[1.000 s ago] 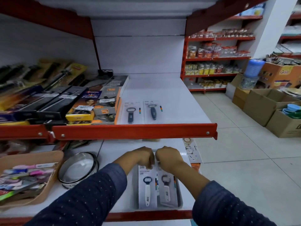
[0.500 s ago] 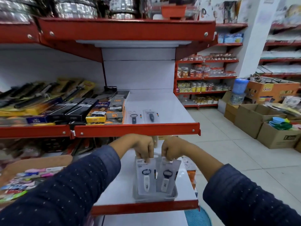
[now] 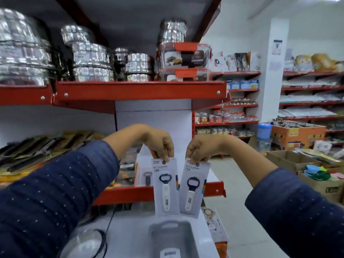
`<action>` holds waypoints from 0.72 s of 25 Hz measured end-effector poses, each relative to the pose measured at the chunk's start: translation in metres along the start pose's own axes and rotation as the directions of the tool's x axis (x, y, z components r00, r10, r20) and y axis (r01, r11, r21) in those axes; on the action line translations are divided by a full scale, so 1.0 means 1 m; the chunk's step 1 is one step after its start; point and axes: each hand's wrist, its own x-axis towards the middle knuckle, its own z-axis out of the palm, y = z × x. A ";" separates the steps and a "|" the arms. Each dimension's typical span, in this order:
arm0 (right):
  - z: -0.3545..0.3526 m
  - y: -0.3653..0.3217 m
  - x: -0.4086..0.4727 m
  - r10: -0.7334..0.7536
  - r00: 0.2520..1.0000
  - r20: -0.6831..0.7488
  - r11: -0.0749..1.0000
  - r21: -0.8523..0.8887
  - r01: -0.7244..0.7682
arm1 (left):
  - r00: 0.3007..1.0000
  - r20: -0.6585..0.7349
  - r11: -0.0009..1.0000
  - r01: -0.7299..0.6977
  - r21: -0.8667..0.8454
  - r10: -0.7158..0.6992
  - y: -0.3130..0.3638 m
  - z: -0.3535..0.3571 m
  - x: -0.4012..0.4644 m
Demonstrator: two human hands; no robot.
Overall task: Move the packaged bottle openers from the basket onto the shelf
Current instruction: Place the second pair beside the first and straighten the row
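My left hand (image 3: 161,143) pinches the top of one packaged bottle opener (image 3: 166,187), a white card with a white-handled, dark-ringed opener. My right hand (image 3: 200,148) pinches the top of a second, matching packaged bottle opener (image 3: 193,189). Both cards hang upright side by side in the air, above the grey basket (image 3: 173,237) on the lower shelf. Behind them lies the middle shelf (image 3: 216,190) with its red front lip, where another packaged opener (image 3: 147,177) lies flat.
Boxed knives and utensils (image 3: 37,155) fill the middle shelf's left side. Steel pots (image 3: 89,60) and clear containers (image 3: 186,60) sit on the top shelf. A round glass lid (image 3: 87,243) lies left of the basket. Cardboard boxes (image 3: 297,161) stand on the floor at right.
Both hands have lifted the two packaged openers out of the basket and up in front of the middle shelf. The view has tilted upward.
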 end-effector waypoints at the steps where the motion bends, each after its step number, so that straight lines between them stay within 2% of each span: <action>1: -0.011 0.001 0.005 -0.007 1.000 -0.022 1.000 -0.011 0.007 | 0.999 -0.039 0.999 -0.027 0.024 0.028 0.003 -0.012 0.004; 5: -0.046 0.015 0.033 -0.040 0.986 -0.161 0.993 -0.119 0.021 | 0.972 -0.176 0.988 -0.143 0.066 0.153 0.006 -0.047 0.028; 10: -0.073 0.049 0.076 -0.021 0.977 -0.211 0.995 -0.104 -0.001 | 0.954 -0.253 0.986 -0.159 0.041 0.164 -0.008 -0.066 0.081; 14: -0.087 0.093 0.114 0.068 0.988 -0.142 0.995 -0.062 -0.077 | 0.952 -0.272 0.989 -0.147 0.006 0.143 -0.029 -0.072 0.132; 18: -0.085 0.134 0.154 0.100 0.992 0.072 0.994 0.037 -0.103 | 0.986 -0.147 0.988 -0.096 -0.117 0.079 -0.050 -0.069 0.179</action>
